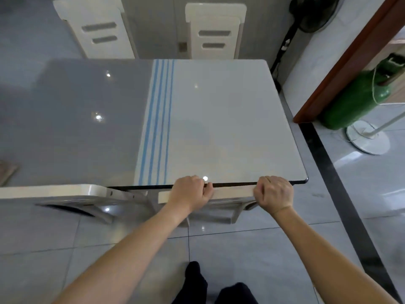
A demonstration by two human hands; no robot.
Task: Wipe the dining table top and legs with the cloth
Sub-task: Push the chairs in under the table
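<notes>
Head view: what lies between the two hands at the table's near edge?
In the head view, only a bare stretch of the cream chair rail, which the left hand and right hand both grip.

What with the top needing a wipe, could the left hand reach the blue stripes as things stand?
Probably yes: the left hand grips the chair rail at the table edge; the blue stripes begin close by, nothing between.

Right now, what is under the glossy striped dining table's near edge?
A cream chair at left, and a second cream chair whose top rail the left hand and right hand grip. The tabletop covers its seat and the table legs.
</notes>
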